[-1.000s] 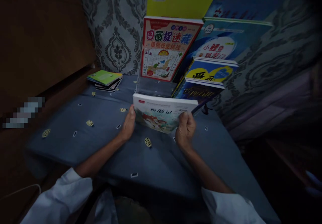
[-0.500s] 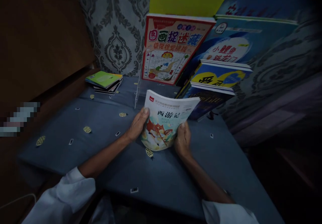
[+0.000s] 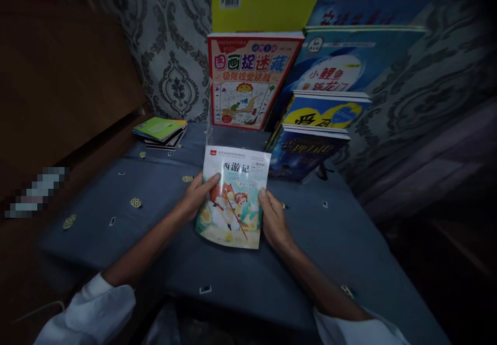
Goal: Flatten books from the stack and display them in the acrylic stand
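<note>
A thin paperback book [image 3: 233, 205] with a figure holding a staff on its cover is held above the table, cover facing me. My left hand [image 3: 196, 195] grips its left edge, thumb on the cover. At the right edge, my right hand [image 3: 274, 218] is closed on the book, thumb in front and fingers partly hidden behind. Just beyond the held book stands a red-bordered picture book [image 3: 248, 81] on a clear stand. To its right is a dark blue book [image 3: 305, 151], in front of a blue and yellow book [image 3: 330, 109].
A small stack of thin books [image 3: 161, 129] lies at the table's back left. Behind the front books stand a yellow book [image 3: 267, 1] and a teal book [image 3: 373, 50]. Patterned cloth covers the table [image 3: 155, 241]; a brown wooden panel [image 3: 66, 91] rises at left.
Both hands have moved the held book left and slightly toward me, and its cover now faces me more squarely. The left thumb reaches further over the cover. The camera view has shifted slightly.
</note>
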The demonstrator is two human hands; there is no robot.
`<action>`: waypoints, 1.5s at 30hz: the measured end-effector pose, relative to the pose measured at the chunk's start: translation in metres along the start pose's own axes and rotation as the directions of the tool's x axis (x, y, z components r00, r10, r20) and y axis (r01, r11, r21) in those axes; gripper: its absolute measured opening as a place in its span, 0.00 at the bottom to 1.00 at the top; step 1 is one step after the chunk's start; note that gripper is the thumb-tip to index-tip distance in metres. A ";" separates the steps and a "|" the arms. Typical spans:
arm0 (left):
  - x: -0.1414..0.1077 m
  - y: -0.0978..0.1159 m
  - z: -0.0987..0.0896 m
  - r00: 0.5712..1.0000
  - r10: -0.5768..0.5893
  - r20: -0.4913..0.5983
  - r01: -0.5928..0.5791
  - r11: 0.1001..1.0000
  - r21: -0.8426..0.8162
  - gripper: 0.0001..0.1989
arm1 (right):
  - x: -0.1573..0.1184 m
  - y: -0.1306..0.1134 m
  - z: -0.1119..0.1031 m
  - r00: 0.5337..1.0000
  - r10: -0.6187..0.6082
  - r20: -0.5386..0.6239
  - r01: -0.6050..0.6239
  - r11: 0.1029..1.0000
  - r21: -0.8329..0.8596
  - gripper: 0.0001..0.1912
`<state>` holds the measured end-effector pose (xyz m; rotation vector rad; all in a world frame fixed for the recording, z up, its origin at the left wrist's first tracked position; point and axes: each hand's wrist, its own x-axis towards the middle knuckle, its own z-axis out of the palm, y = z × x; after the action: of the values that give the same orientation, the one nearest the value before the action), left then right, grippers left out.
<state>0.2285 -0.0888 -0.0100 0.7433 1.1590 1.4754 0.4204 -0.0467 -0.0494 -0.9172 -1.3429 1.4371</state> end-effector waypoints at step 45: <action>0.051 -0.053 0.022 0.803 0.070 0.593 -0.577 -0.162 0.801 0.21 | 0.011 0.028 -0.044 0.959 -0.238 0.152 0.280 0.738 -0.615 0.22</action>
<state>0.2546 -0.0361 -0.0586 2.4964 1.7561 0.3697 0.4551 -0.0222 -0.0821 -1.0495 -1.9779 0.7923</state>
